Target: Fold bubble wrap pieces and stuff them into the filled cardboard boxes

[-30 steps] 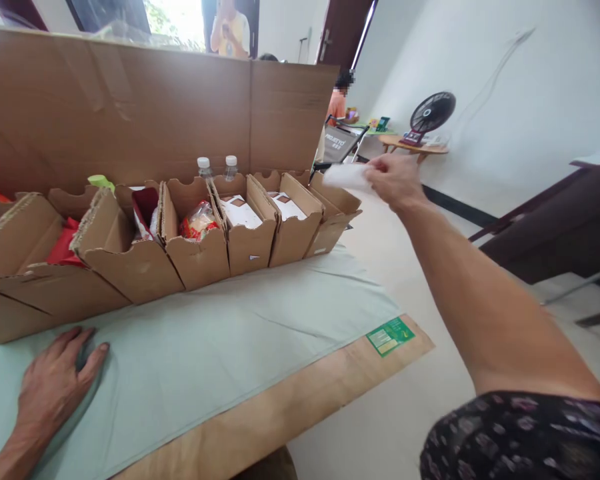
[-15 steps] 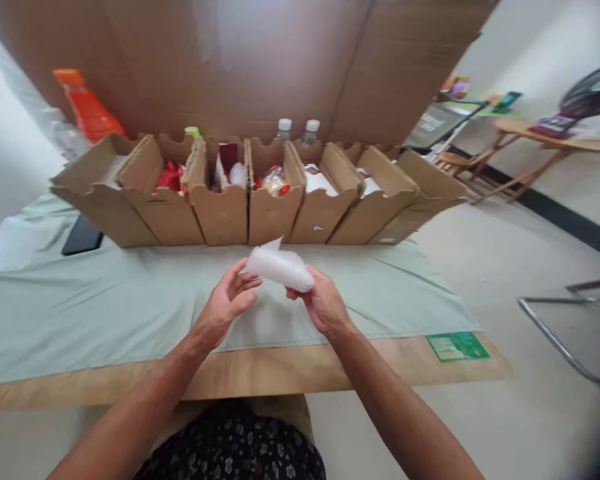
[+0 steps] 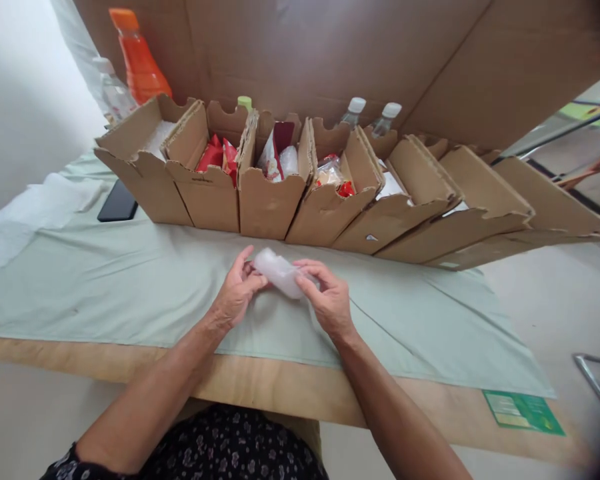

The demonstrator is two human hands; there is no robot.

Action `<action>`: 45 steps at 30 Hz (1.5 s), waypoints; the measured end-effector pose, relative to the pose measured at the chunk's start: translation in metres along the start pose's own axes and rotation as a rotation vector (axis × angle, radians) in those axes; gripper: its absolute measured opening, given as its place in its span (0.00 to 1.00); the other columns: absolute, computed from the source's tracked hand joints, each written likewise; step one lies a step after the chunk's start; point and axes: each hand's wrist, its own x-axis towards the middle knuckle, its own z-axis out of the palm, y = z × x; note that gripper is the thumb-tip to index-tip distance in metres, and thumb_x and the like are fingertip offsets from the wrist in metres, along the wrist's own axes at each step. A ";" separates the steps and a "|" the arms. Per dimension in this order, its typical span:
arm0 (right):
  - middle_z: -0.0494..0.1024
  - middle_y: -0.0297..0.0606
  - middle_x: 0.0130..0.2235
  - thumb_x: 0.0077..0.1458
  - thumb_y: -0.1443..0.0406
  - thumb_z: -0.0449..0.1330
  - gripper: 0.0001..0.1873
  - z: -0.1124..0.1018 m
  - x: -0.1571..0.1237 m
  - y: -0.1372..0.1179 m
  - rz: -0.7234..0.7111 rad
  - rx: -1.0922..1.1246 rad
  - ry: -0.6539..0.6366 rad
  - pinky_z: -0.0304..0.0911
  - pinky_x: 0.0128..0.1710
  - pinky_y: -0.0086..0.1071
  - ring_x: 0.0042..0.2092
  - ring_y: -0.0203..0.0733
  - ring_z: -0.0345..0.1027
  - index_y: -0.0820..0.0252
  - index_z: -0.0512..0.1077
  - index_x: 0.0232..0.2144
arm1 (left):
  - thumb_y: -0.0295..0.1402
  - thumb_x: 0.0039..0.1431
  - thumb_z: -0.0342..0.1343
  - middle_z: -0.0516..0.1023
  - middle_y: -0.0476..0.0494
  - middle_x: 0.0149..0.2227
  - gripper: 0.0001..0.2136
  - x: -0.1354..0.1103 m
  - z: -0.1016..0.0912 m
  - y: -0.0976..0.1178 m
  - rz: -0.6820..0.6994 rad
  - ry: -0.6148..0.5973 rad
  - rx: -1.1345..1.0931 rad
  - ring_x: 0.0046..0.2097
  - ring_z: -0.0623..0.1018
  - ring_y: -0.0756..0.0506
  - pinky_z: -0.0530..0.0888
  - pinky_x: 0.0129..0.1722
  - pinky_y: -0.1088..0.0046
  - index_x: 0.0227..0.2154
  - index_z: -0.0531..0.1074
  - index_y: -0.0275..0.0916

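Observation:
A small roll of white bubble wrap (image 3: 279, 272) is held between both hands, just above the green cloth (image 3: 180, 280). My left hand (image 3: 239, 287) closes on its left end, thumb in front and fingers behind. At the right end, my right hand (image 3: 327, 293) pinches the wrap between thumb and fingers. The roll tilts down to the right. Whether anything lies inside it cannot be seen.
Several open cardboard bins (image 3: 265, 203) stand in a row behind the hands, some holding red packets and wrapped items. A black phone (image 3: 118, 201) and loose bubble wrap (image 3: 35, 210) lie at left. Bottles, one orange (image 3: 143, 63), stand behind. A green card (image 3: 523, 411) lies front right.
The left hand has come onto the roll's left end, where it was just beside it. My right hand has shifted from beneath to a pinch on the right end. The view has turned left.

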 end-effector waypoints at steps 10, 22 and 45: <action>0.85 0.41 0.50 0.69 0.54 0.58 0.16 -0.007 -0.018 -0.006 -0.415 -0.254 -0.331 0.65 0.57 0.46 0.54 0.48 0.77 0.53 0.78 0.51 | 0.30 0.46 0.70 0.81 0.38 0.47 0.48 -0.006 0.008 -0.003 -0.232 0.021 0.080 0.35 0.80 0.48 0.74 0.35 0.75 0.70 0.55 0.35; 0.82 0.45 0.50 0.49 0.58 0.66 0.08 -0.038 0.014 0.027 0.155 -0.307 0.094 0.62 0.56 0.50 0.51 0.54 0.72 0.56 0.77 0.28 | 0.28 0.41 0.54 0.81 0.50 0.28 0.40 -0.007 -0.001 0.009 -0.211 -0.104 0.450 0.24 0.74 0.50 0.67 0.25 0.77 0.64 0.66 0.32; 0.84 0.45 0.44 0.58 0.61 0.62 0.31 -0.062 -0.055 0.009 0.198 -0.912 0.017 0.70 0.43 0.41 0.40 0.51 0.78 0.58 0.69 0.64 | 0.39 0.68 0.43 0.74 0.24 0.59 0.25 -0.020 -0.055 0.051 0.578 0.122 2.029 0.60 0.73 0.23 0.70 0.57 0.42 0.61 0.72 0.31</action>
